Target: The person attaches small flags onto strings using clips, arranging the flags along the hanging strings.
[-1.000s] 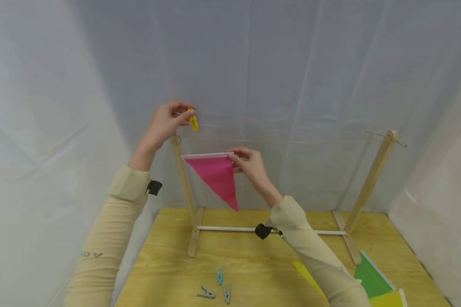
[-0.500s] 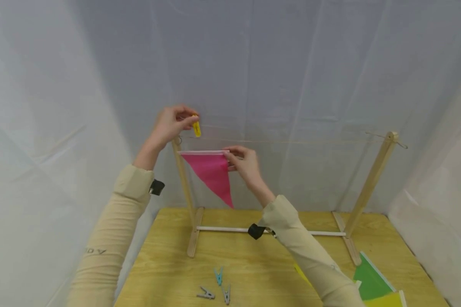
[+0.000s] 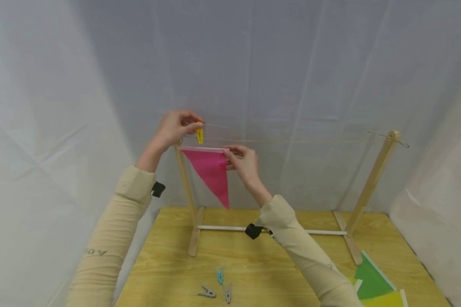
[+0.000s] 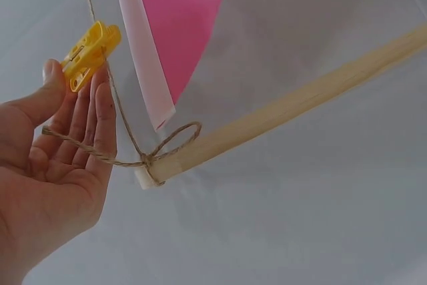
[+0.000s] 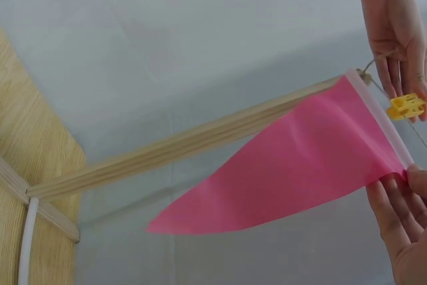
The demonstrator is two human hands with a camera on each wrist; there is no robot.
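Pink flag hangs just below the string, top corner pinched by right hand. Left hand pinches a yellow peg at the string, beside the frame's left post

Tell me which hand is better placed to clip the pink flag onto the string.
Probably the left hand: it pinches the yellow clothespin right at the string, above the pink flag's top edge. The right hand is occupied holding the flag.
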